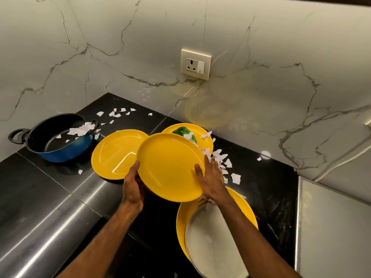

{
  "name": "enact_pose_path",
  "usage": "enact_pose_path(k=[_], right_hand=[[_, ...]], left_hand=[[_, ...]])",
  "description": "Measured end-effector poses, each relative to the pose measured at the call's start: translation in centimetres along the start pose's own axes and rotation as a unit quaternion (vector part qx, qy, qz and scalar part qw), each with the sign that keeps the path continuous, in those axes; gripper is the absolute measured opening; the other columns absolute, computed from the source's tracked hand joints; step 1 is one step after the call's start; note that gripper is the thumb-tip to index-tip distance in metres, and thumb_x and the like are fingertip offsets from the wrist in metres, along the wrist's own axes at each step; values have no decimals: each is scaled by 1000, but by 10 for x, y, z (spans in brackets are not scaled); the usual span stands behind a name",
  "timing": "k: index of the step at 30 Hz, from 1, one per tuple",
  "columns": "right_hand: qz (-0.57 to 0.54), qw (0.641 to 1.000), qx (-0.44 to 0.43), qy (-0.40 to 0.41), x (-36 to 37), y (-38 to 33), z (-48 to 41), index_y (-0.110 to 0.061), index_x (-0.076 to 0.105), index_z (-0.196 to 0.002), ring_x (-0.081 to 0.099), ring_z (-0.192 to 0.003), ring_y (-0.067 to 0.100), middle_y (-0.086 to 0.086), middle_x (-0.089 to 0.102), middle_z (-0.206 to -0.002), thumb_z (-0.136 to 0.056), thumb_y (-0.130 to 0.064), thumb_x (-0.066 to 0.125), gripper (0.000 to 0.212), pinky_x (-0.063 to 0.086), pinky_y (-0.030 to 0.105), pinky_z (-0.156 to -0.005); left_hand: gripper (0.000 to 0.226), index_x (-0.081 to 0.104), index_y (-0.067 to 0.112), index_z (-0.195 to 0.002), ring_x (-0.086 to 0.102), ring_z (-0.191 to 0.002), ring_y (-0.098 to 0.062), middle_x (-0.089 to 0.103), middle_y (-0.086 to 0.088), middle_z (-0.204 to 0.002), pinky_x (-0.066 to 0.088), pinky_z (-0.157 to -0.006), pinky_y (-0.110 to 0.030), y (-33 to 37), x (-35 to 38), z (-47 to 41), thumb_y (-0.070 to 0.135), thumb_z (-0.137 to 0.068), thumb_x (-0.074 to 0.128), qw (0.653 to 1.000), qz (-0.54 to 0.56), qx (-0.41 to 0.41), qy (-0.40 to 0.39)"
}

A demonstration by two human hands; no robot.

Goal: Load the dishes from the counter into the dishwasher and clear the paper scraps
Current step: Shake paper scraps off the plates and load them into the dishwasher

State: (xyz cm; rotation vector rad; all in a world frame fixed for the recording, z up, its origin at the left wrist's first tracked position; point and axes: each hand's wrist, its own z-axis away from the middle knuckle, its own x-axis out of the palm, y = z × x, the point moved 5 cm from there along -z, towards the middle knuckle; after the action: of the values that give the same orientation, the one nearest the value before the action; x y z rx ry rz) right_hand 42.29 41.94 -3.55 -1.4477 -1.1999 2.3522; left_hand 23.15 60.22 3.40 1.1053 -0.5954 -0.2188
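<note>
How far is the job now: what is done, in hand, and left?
Done: nothing visible; no dishwasher in view. In hand: the left hand and right hand hold one yellow plate. Left: the left plate, rear plate, near plate under the steel plate, blue pot, and paper scraps on the counter.

Glossy yellow plastic plates (170,167), polished black stone counter (50,187), veined marble wall (261,47), matt torn paper scraps (222,159).
</note>
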Motion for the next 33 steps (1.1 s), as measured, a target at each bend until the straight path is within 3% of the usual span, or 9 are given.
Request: enact_pose_path(k=[3,7,9,14,18,24,27,33], right_hand=[[-136,990,18,12,-9,4,11,-26,8,-166,15,-158,24,0,12,-172,-100,-68,30,81,17,48,-126],[-259,960,45,94,-27,0,30,-20,44,-154,50,-137,23,3,50,-153,-108,-48,41,54,43,41,-111],[-284,945,70,144,-33,1,42,-17,54,-144,56,-124,20,3,58,-139,-108,-38,47,42,48,36,-102],[-318,916,94,226,-40,8,75,-18,65,-130,62,-115,19,-2,66,-123,-105,-30,59,29,54,39,-100],[-331,897,110,272,-39,15,114,-26,68,-116,69,-102,20,-3,71,-109,-101,-29,65,16,61,47,-89],[-344,854,151,359,-32,28,194,-21,71,-113,70,-98,26,2,73,-104,-95,-28,70,19,63,43,-75],[-348,830,178,397,-23,37,240,-25,74,-110,71,-94,26,1,74,-99,-83,-39,73,30,63,49,-76],[-373,786,214,444,8,48,338,-30,75,-113,73,-97,20,-5,77,-103,-75,-54,72,44,61,52,-87]], left_hand=[[43,61,28,-136,65,-118,-35,72,-6,-126,50,-101,-58,-3,-7,-1,49,-99,54,1000,9,-16,2],[30,66,30,-124,68,-113,-32,74,-5,-120,53,-95,-51,-3,-9,3,46,-101,52,999,6,-32,-8],[27,67,31,-119,69,-109,-32,76,-3,-114,55,-89,-47,-2,-11,3,45,-102,51,999,1,-38,-24],[20,65,36,-116,70,-108,-31,77,-1,-111,55,-88,-49,4,-15,-2,44,-100,56,995,-44,-46,-71],[34,61,41,-131,65,-119,-31,68,0,-130,53,-96,-57,9,-15,-12,50,-98,59,984,-111,-21,-135],[40,56,37,-140,63,-123,-25,64,6,-136,54,-97,-55,-9,-7,2,43,-100,60,969,-122,-43,-213],[39,56,30,-141,67,-116,-24,70,6,-128,57,-86,-47,-24,-4,17,39,-102,58,959,-126,-60,-248],[39,62,27,-136,66,-118,-33,71,-4,-127,52,-98,-64,-55,-8,58,43,-101,60,926,-170,-95,-323]])
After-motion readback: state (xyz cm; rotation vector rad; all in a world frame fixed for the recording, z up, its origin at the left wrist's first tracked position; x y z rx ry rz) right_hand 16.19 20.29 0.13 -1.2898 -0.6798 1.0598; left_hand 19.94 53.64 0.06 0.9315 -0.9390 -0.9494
